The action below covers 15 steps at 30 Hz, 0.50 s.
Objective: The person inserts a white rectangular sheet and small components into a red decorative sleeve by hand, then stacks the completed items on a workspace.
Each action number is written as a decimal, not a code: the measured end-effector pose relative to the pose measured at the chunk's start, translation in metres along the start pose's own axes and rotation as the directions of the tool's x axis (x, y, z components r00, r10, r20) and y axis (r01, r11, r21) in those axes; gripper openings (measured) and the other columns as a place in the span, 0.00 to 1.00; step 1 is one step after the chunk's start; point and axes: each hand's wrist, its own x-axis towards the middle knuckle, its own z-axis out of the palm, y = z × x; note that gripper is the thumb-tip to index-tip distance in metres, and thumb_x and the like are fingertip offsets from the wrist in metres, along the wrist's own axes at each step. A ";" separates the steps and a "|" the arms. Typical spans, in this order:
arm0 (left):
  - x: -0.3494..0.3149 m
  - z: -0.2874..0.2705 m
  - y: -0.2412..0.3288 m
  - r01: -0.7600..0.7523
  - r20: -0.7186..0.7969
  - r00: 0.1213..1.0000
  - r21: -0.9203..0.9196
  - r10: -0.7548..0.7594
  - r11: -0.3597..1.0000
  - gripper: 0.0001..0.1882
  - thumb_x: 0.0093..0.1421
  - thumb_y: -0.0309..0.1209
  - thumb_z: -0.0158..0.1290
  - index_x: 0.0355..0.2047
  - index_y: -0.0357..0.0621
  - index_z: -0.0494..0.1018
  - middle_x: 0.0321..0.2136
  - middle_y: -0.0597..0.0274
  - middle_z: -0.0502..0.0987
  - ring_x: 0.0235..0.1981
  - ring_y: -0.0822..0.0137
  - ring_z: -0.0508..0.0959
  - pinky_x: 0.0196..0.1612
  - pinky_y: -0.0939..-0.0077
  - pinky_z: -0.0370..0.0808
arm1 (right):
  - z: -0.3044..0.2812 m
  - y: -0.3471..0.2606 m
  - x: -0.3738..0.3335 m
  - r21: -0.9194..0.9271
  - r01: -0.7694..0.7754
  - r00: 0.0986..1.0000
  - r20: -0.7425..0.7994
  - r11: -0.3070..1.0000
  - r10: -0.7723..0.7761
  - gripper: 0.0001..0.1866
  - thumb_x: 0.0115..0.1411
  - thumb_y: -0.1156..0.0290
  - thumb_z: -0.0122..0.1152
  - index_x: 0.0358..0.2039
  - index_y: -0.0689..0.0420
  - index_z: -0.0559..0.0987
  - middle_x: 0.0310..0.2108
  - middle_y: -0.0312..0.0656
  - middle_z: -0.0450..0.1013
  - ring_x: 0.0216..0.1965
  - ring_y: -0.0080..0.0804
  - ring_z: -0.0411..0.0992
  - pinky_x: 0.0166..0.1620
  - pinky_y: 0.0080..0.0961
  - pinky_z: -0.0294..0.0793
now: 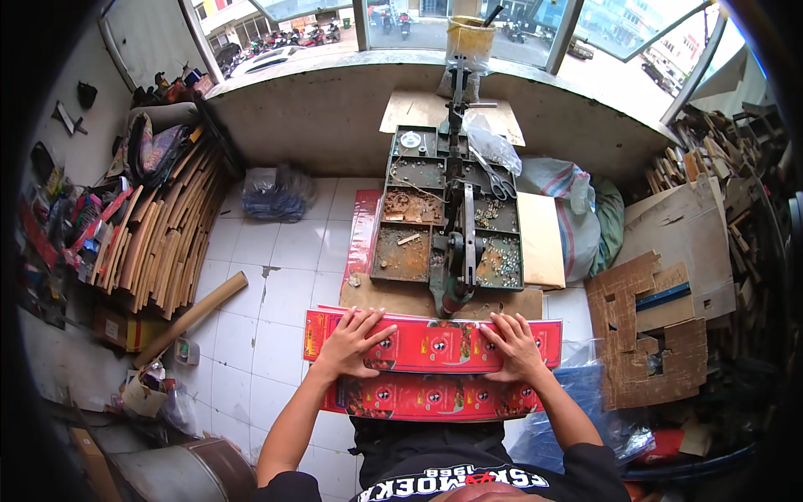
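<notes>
A red printed card strip (443, 345) lies crosswise in front of me, its far edge under the foot of a hand press (456, 289). My left hand (347, 343) rests flat on the strip's left part, fingers spread, thumb near its close edge. On the right part my right hand (514, 347) lies likewise, fingers apart. A second red printed strip (435, 396) sits nearer, over my lap. Behind the press foot, a dark metal tray (375, 269) has several compartments of small metal rings and bits. Scissors (499, 180) lie on the tray's right side.
A brown board (355, 293) lies under the tray. Cut cardboard (644, 335) and stacked boards (711, 234) stand at right. Piled cardboard sheets (159, 226) and a cardboard tube (192, 318) are at left. Beyond the press, a bucket (468, 42) stands at the window.
</notes>
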 end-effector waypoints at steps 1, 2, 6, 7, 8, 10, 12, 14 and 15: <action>0.001 0.000 0.000 -0.003 -0.008 1.000 0.000 0.003 1.000 0.60 0.33 0.59 0.68 0.70 0.63 0.60 0.67 0.51 0.61 0.65 0.49 0.65 0.69 0.43 0.57 | 0.001 0.001 -0.001 0.006 -0.006 1.000 0.000 1.000 0.006 0.63 0.31 0.37 0.74 0.68 0.50 0.64 0.66 0.49 0.60 0.67 0.49 0.58 0.70 0.54 0.50; 0.001 0.000 0.001 -0.006 -0.016 1.000 -0.001 0.006 1.000 0.60 0.33 0.59 0.68 0.69 0.63 0.61 0.67 0.51 0.61 0.65 0.49 0.65 0.69 0.44 0.58 | 0.001 0.001 -0.002 0.012 -0.012 1.000 0.000 1.000 0.012 0.62 0.31 0.37 0.74 0.68 0.50 0.64 0.66 0.49 0.60 0.67 0.49 0.58 0.70 0.54 0.50; 0.002 -0.002 0.002 -0.006 -0.019 1.000 -0.008 0.006 1.000 0.60 0.33 0.58 0.68 0.69 0.63 0.61 0.67 0.51 0.62 0.65 0.49 0.65 0.69 0.43 0.58 | 0.000 0.000 -0.002 0.011 -0.012 1.000 -0.013 1.000 0.012 0.62 0.31 0.36 0.74 0.68 0.49 0.64 0.66 0.49 0.61 0.66 0.49 0.59 0.70 0.54 0.50; 0.002 -0.002 0.002 -0.005 -0.019 1.000 -0.007 0.005 1.000 0.60 0.33 0.58 0.68 0.69 0.63 0.61 0.67 0.51 0.62 0.65 0.49 0.65 0.69 0.43 0.58 | 0.000 0.000 -0.002 0.002 -0.010 1.000 -0.014 1.000 0.010 0.62 0.32 0.36 0.73 0.68 0.48 0.64 0.66 0.48 0.61 0.66 0.48 0.59 0.70 0.53 0.50; 0.001 -0.002 0.002 -0.004 -0.020 1.000 -0.007 0.004 1.000 0.60 0.33 0.58 0.68 0.69 0.63 0.61 0.67 0.51 0.62 0.65 0.50 0.65 0.69 0.43 0.58 | 0.000 -0.001 -0.002 -0.007 -0.008 1.000 -0.014 1.000 0.008 0.62 0.32 0.35 0.73 0.69 0.47 0.64 0.66 0.48 0.61 0.66 0.48 0.59 0.70 0.53 0.50; 0.001 -0.002 0.001 -0.007 -0.021 1.000 -0.003 0.006 1.000 0.60 0.33 0.59 0.68 0.69 0.63 0.61 0.67 0.51 0.62 0.65 0.50 0.65 0.69 0.42 0.58 | 0.001 -0.001 -0.002 0.002 -0.013 1.000 -0.013 1.000 0.014 0.62 0.32 0.35 0.73 0.68 0.47 0.65 0.66 0.48 0.61 0.66 0.48 0.59 0.70 0.53 0.51; 0.001 0.000 0.001 -0.009 -0.023 1.000 0.005 0.009 1.000 0.60 0.33 0.59 0.68 0.69 0.63 0.61 0.66 0.51 0.63 0.65 0.50 0.65 0.69 0.42 0.57 | 0.001 -0.001 -0.003 0.004 -0.016 1.000 -0.010 1.000 0.016 0.61 0.32 0.35 0.73 0.68 0.47 0.65 0.66 0.48 0.61 0.66 0.48 0.59 0.70 0.53 0.51; -0.001 0.000 0.001 -0.006 -0.021 1.000 0.007 0.006 1.000 0.60 0.33 0.59 0.68 0.69 0.63 0.61 0.67 0.51 0.63 0.65 0.50 0.65 0.69 0.42 0.57 | 0.000 -0.001 -0.002 -0.002 -0.016 1.000 -0.006 1.000 0.016 0.61 0.32 0.35 0.73 0.68 0.46 0.65 0.66 0.48 0.61 0.66 0.48 0.59 0.69 0.53 0.51; 0.000 0.000 0.001 -0.006 -0.020 1.000 0.004 0.006 1.000 0.60 0.33 0.59 0.68 0.70 0.63 0.61 0.67 0.51 0.62 0.65 0.50 0.65 0.69 0.42 0.57 | 0.000 -0.001 -0.003 -0.002 -0.015 1.000 -0.007 1.000 0.015 0.61 0.32 0.35 0.73 0.68 0.46 0.65 0.66 0.48 0.61 0.66 0.48 0.59 0.70 0.53 0.51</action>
